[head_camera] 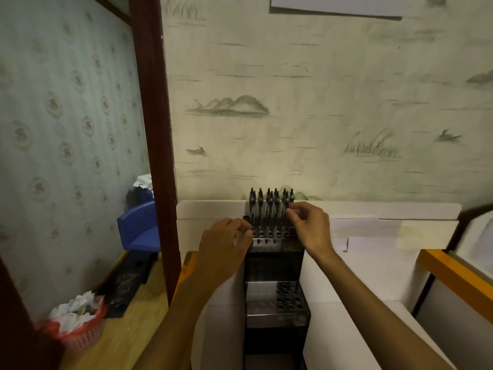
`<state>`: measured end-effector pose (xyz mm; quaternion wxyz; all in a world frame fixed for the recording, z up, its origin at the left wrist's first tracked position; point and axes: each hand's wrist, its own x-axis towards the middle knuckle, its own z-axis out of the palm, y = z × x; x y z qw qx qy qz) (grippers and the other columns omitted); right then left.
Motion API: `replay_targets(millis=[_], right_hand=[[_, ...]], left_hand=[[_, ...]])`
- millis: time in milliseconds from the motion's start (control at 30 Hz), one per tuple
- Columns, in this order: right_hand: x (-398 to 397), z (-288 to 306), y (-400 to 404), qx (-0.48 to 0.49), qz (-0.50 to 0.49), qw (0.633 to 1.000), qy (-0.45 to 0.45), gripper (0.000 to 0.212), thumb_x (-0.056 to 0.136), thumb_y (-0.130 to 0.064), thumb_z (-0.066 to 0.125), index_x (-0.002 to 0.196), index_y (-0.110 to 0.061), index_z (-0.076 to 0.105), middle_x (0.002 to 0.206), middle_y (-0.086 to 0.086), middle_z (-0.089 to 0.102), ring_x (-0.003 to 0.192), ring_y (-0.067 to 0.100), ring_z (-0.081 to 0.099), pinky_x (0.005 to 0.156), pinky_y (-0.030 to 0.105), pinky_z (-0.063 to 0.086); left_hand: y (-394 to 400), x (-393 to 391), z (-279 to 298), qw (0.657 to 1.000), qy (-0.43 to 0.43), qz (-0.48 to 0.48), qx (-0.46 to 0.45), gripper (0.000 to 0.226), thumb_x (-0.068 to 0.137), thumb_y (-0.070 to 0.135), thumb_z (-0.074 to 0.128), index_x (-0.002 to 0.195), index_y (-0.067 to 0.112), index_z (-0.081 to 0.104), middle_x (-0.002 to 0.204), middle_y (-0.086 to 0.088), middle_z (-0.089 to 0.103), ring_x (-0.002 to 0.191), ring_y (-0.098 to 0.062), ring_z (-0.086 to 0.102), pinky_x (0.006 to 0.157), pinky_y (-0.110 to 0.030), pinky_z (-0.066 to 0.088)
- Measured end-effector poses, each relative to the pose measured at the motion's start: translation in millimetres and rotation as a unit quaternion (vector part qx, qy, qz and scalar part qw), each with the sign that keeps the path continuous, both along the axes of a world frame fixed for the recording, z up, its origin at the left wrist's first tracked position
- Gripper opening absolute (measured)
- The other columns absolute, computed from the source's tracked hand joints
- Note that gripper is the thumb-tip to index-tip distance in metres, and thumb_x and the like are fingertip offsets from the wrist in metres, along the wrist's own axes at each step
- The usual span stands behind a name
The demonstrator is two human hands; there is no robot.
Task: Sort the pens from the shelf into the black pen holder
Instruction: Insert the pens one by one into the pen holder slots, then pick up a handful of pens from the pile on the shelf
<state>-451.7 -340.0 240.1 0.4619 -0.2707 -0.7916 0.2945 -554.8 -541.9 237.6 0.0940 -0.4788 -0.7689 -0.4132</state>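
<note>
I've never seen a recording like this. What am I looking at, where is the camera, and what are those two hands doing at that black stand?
There is no machine here: a person is working with bare hands, and the single picture comes from a wide-angle camera worn on their head, looking forward and down along their arms. The black stand is a tiered pen holder with rows of round holes, standing on a white surface against a papered wall. A cluster of pens stands upright in its top tier; the lower tier's holes look empty. The left hand rests at the top tier's left edge. The right hand has its fingers at the rightmost pens, seemingly pinching one, though blur hides the exact grip. To the left are a blue chair and a red basket of paper scraps.
</note>
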Motion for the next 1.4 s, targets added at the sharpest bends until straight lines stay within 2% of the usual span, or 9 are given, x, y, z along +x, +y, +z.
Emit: replay_targets(millis=[133, 367, 533, 667, 733, 867, 1033, 1133, 1400], right_hand=[[6, -9, -2, 0.01, -0.02, 0.999, -0.023, 0.02, 0.091, -0.029, 0.07, 0.108, -0.02, 0.073, 0.096, -0.01, 0.073, 0.082, -0.003, 0.064, 0.082, 0.022, 0.055], [37, -12, -23, 0.101, -0.035, 0.99, -0.092, 0.017, 0.094, -0.027, 0.063, 0.109, -0.024, 0.071, 0.105, -0.009, 0.072, 0.089, -0.001, 0.06, 0.075, 0.005, 0.039], [78, -15, -39, 0.146, -0.069, 0.976, -0.144, 0.023, 0.095, -0.033, 0.062, 0.114, -0.023, 0.069, 0.114, -0.005, 0.07, 0.1, 0.012, 0.064, 0.082, 0.021, 0.044], [120, -18, -42, 0.164, -0.099, 0.964, -0.186, 0.022, 0.094, -0.032, 0.063, 0.114, -0.024, 0.069, 0.115, -0.005, 0.069, 0.101, 0.014, 0.064, 0.083, 0.024, 0.044], [144, -21, -39, 0.163, -0.109, 0.96, -0.2, 0.023, 0.094, -0.031, 0.063, 0.114, -0.023, 0.068, 0.115, -0.004, 0.069, 0.101, 0.016, 0.064, 0.083, 0.027, 0.046], [200, -26, -28, 0.118, -0.124, 0.964, -0.202, 0.021, 0.095, -0.031, 0.061, 0.114, -0.026, 0.067, 0.116, -0.008, 0.067, 0.099, 0.011, 0.064, 0.08, 0.03, 0.051], [278, -36, -14, 0.096, -0.148, 0.96, -0.217, 0.022, 0.095, -0.029, 0.061, 0.116, -0.026, 0.067, 0.114, -0.006, 0.068, 0.099, 0.009, 0.064, 0.075, 0.021, 0.042], [335, -39, 0, 0.096, -0.162, 0.955, -0.227, 0.024, 0.094, -0.028, 0.061, 0.117, -0.024, 0.068, 0.112, -0.003, 0.07, 0.098, 0.013, 0.066, 0.081, 0.029, 0.054], [491, -55, 53, 0.076, -0.174, 0.943, -0.272, 0.023, 0.092, -0.025, 0.061, 0.114, -0.026, 0.069, 0.116, -0.007, 0.069, 0.098, 0.014, 0.066, 0.079, 0.033, 0.053]], left_hand=[[-1, 3, -1, 1.0, 0.005, -0.013, -0.003, 0.021, 0.1, 0.031, 0.053, 0.114, 0.021, 0.065, 0.107, 0.002, 0.066, 0.098, -0.013, 0.058, 0.094, -0.043, 0.049], [4, 18, -3, 0.998, 0.029, -0.045, -0.028, 0.028, 0.1, 0.035, 0.053, 0.126, 0.025, 0.06, 0.114, 0.005, 0.064, 0.104, -0.01, 0.056, 0.099, -0.037, 0.046], [15, 43, -7, 0.994, 0.027, -0.099, -0.032, 0.032, 0.1, 0.04, 0.052, 0.131, 0.032, 0.056, 0.124, 0.01, 0.059, 0.106, -0.002, 0.049, 0.084, -0.008, 0.033], [32, 72, -9, 0.989, 0.028, -0.137, -0.046, 0.04, 0.1, 0.042, 0.05, 0.138, 0.031, 0.054, 0.135, 0.01, 0.058, 0.12, -0.01, 0.053, 0.105, -0.034, 0.043], [42, 92, -11, 0.986, 0.024, -0.158, -0.056, 0.041, 0.101, 0.04, 0.05, 0.14, 0.028, 0.054, 0.138, 0.008, 0.058, 0.122, -0.013, 0.053, 0.106, -0.039, 0.043], [63, 141, -15, 0.979, 0.042, -0.188, -0.062, 0.039, 0.1, 0.037, 0.051, 0.139, 0.031, 0.054, 0.138, 0.007, 0.057, 0.125, -0.016, 0.052, 0.106, -0.041, 0.042], [95, 213, -21, 0.975, 0.055, -0.202, -0.07, 0.035, 0.101, 0.041, 0.049, 0.134, 0.036, 0.056, 0.139, 0.009, 0.057, 0.127, -0.016, 0.051, 0.11, -0.04, 0.04], [116, 266, -27, 0.973, 0.054, -0.213, -0.071, 0.034, 0.1, 0.044, 0.049, 0.133, 0.038, 0.056, 0.138, 0.009, 0.058, 0.124, -0.015, 0.054, 0.107, -0.038, 0.041], [177, 406, -45, 0.963, 0.095, -0.241, -0.075, 0.032, 0.098, 0.041, 0.053, 0.129, 0.033, 0.057, 0.129, 0.006, 0.061, 0.117, -0.016, 0.055, 0.097, -0.036, 0.046]])
